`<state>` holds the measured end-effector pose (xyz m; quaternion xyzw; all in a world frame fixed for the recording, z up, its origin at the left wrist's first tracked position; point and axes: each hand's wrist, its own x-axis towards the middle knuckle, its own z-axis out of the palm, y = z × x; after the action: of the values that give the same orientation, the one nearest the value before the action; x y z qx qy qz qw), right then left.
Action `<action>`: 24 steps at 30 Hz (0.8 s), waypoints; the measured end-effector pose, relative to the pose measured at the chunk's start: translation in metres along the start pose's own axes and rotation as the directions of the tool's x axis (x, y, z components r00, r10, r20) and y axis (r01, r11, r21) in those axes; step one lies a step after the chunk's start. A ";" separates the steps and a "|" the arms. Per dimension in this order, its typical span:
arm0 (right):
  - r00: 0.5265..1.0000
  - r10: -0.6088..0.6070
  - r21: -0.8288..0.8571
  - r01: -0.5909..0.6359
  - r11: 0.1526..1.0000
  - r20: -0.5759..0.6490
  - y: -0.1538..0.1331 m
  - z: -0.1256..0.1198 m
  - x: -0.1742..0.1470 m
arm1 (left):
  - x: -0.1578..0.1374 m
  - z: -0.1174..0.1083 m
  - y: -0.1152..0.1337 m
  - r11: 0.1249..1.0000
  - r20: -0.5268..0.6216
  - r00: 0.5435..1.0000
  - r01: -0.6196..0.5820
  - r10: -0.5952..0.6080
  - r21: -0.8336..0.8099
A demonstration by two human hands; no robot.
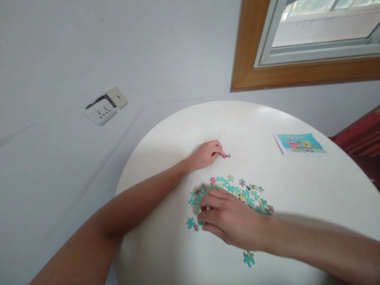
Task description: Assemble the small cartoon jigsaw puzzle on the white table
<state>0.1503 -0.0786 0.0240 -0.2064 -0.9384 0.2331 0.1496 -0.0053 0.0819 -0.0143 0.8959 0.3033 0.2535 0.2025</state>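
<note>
My left hand (206,154) rests on the far part of the table, fingers curled and tips pressed on a small pink jigsaw piece (226,156). Whether that is one piece or two joined pieces, I cannot tell. Nearer to me, my right hand (233,217) reaches in from the right over a loose pile of jigsaw pieces (246,193), mostly teal with some pink and yellow. Its fingers are bent and apart, with no piece visible between them. The palm hides part of the pile. A teal piece (190,223) lies just left of these fingertips.
A round white table (297,245) stands against the wall. At its right lies a cartoon picture sheet (301,143). Another teal piece (248,259) sits near my right wrist. A wall socket (101,111) and a wood-framed window (246,75) are beyond; red cloth (360,136) hangs at right.
</note>
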 end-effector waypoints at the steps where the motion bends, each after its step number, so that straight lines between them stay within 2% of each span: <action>1: 1.000 -0.013 -0.020 0.013 1.000 0.002 0.000 0.004 0.001 | 0.000 0.000 0.000 1.000 0.002 1.000 0.004 -0.004 0.000; 7: 0.997 -0.073 -0.120 0.075 0.990 0.020 0.002 0.015 0.003 | 0.001 0.000 -0.001 1.000 0.005 1.000 -0.018 0.018 -0.005; 18: 0.980 -0.194 -0.358 0.198 0.913 0.047 -0.004 0.012 0.001 | 0.002 0.003 -0.005 0.997 -0.010 0.997 -0.071 0.071 0.014; 24: 0.967 -0.247 -0.397 0.252 0.883 0.065 -0.004 0.011 0.000 | 0.002 0.002 -0.004 0.997 -0.026 0.997 -0.075 0.075 -0.012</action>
<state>0.1447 -0.0857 0.0171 -0.1090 -0.9858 0.0157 0.1269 -0.0044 0.0860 -0.0168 0.9020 0.2703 0.2744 0.1949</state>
